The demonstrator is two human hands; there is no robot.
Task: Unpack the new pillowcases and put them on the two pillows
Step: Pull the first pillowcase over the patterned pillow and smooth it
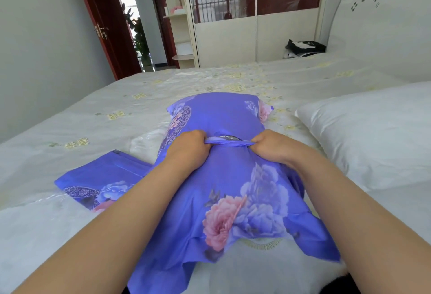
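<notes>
Gripping a bunched fold of the purple floral pillowcase (224, 191), both hands sit side by side at the centre of the head view. The left hand (189, 148) has its fingers (198, 136) curled tightly into a fist around the gathered fabric at the 9 o'clock end of the fold. The right hand (274, 145) has its fingers curled in the same manner around the 3 o'clock end. Between the two fists the fabric forms a short, taut ridge, with a small dark opening just beyond it.

The pillowcase lies lengthwise along the bed (93, 116), running from 6 o'clock to 12 o'clock. Its far portion, beyond the hands, is filled and rounded. Its near portion, under the wrists, spreads loose and flat with a pink and lilac flower print facing up. Both forearms extend straight from the lower frame corners and converge on the fold, palms down, with the wrists resting on the loose fabric.

A second folded pillowcase (98, 184) of matching print lies flat on the bed at 9 o'clock of the left forearm, partly hidden by it. A bare white pillow (368, 135) lies at 3 o'clock, near the right hand but apart from it. A dark bag (303, 47) rests at the far edge of the bed at 1 o'clock, near the headboard (373, 13).
</notes>
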